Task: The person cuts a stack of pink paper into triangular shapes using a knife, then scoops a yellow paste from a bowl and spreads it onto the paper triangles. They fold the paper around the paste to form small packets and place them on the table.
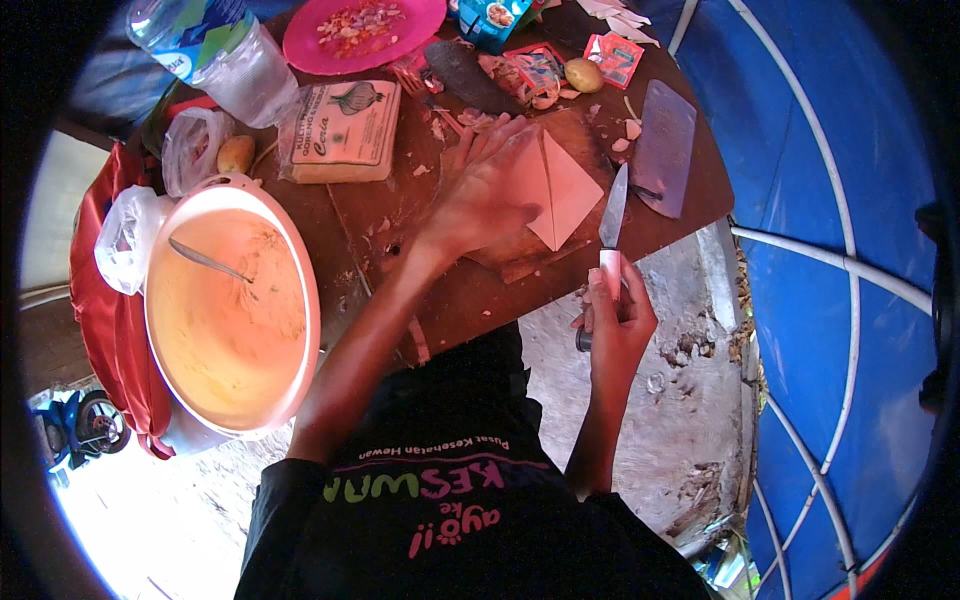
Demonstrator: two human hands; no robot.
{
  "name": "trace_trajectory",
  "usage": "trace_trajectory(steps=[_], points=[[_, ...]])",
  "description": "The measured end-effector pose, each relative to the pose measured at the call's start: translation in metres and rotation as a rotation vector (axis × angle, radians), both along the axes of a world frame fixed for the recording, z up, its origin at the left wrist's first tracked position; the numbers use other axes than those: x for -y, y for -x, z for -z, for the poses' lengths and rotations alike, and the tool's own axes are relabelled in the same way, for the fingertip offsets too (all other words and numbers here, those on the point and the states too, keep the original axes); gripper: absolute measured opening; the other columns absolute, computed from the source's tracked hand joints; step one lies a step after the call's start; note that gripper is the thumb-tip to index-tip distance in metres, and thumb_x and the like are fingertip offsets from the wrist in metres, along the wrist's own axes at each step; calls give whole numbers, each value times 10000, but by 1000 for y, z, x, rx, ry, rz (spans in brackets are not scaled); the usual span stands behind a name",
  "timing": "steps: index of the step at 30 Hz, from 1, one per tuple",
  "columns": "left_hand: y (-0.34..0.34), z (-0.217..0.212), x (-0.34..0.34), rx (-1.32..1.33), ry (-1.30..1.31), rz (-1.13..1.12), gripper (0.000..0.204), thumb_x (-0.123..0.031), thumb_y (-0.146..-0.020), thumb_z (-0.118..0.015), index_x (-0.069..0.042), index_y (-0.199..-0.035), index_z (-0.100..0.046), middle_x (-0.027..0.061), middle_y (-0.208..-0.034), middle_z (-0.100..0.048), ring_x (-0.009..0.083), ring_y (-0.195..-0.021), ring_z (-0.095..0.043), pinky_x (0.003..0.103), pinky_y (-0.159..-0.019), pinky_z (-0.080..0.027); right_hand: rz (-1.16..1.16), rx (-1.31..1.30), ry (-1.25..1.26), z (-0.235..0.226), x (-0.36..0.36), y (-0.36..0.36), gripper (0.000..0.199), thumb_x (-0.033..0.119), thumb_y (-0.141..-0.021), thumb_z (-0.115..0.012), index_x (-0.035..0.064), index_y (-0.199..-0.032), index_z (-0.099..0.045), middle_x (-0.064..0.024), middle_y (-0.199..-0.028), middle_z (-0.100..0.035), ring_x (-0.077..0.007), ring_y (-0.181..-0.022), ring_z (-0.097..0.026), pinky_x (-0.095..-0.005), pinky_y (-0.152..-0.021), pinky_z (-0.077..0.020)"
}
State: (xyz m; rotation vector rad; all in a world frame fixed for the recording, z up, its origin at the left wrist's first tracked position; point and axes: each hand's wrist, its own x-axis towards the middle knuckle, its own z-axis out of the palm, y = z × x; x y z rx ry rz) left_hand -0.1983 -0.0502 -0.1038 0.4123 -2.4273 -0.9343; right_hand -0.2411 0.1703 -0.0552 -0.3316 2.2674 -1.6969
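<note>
My left hand (490, 190) reaches across the table with its fingers stretched out flat. It lies over the left part of a pale square wrapper sheet (575, 195), hiding much of it. A straight diagonal line divides the sheet's visible part into pointed pieces. Underneath is a worn wooden board (578, 128). My right hand (620, 312) is closed round the white handle of a small knife (616, 205). Its blade points up and away, just right of the sheet and apart from it.
At left stands a large pale basin (308, 330) with a spoon (210, 260) inside. Beyond are a wrapper package (345, 130), water bottle (235, 70), pink plate (420, 50), dark elongated object (470, 78) and potato (584, 75). A flat purplish-grey rectangular piece (668, 145) lies near the right edge.
</note>
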Motion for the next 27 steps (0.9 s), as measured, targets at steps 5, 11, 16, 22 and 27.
trace_trajectory(steps=[5,11,16,22,27], points=[[-8,-16,13,-19,169,211,835,-231,-685,-823,-161,-1451,-497,65,-1452,-532,275,-1445,-371,507,-1244,-160,-46,154,93,10,-1,2,353,123,-944,-697,-10,-1263,-624,-67,-912,-699,-93,-698,-660,-232,-487,-508],[-4,-32,17,117,277,339,605,-231,-643,-791,-166,-1225,-636,36,-1309,-607,264,-1380,-437,522,-1240,-160,-88,167,59,10,-2,4,365,124,-952,-685,-4,-1286,-613,-89,-908,-699,-91,-685,-625,-236,-489,-498],[6,-32,15,230,375,263,515,-298,-628,-802,-152,-1094,-637,63,-1280,-582,309,-1401,-386,585,-1227,-112,-63,148,73,12,-7,8,371,121,-960,-678,-7,-1301,-605,-93,-827,-691,-47,-492,-500,-241,-473,-481],[-6,-32,4,93,380,107,494,-307,-637,-825,-101,-1052,-654,133,-1236,-583,341,-1321,-438,615,-1178,-156,-71,189,42,10,-13,11,380,104,-961,-671,1,-1319,-596,-79,-840,-693,-49,-531,-533,-231,-504,-491],[-13,-27,-24,137,336,-285,418,-325,-666,-830,-82,-968,-676,113,-1111,-621,344,-1206,-504,587,-1122,-250,-213,130,95,1,-11,3,413,98,-965,-660,3,-1357,-570,-78,-925,-697,-48,-609,-567,-209,-541,-486]])
